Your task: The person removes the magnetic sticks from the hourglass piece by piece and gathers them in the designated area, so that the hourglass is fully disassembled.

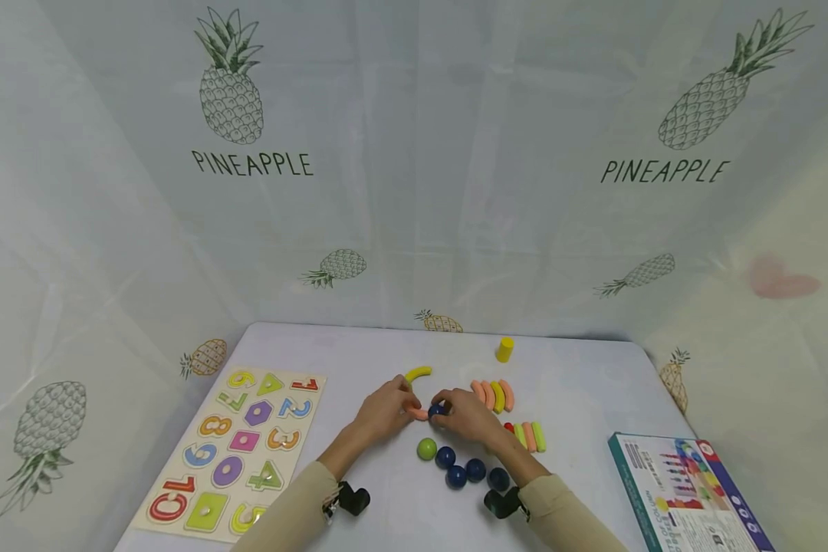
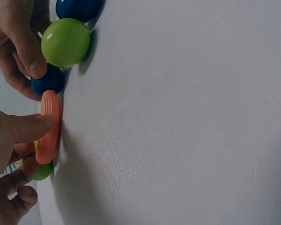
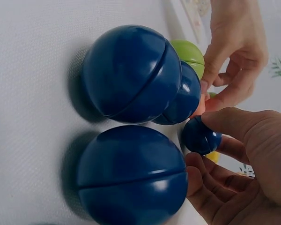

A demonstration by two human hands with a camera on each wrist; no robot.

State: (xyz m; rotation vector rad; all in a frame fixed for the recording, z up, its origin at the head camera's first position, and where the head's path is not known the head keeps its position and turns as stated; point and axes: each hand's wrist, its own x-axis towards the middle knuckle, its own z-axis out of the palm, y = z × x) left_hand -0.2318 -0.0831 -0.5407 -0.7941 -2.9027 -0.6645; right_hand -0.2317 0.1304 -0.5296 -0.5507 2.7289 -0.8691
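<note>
My left hand (image 1: 383,410) pinches a curved orange piece (image 2: 48,133) with ridges along its side, thumb on top and fingers beneath. A dark blue ball (image 1: 437,412) is pinched between the thumb and fingers of my right hand (image 1: 471,415). In the left wrist view, that ball meets one end of the orange piece. Just beyond the left hand lies a yellow curved piece (image 1: 421,372). Part of a green ball (image 2: 43,171) shows behind the orange piece in the left wrist view. Nearer my body sit a bright green ball (image 1: 426,449) and several blue balls (image 1: 456,477).
Rows of curved pieces (image 1: 500,397) and short coloured sticks (image 1: 528,437) lie right of the hands. A yellow cylinder (image 1: 504,349) stands farther back. On the left is a number-and-shape puzzle board (image 1: 207,422); a printed box (image 1: 690,491) lies at right.
</note>
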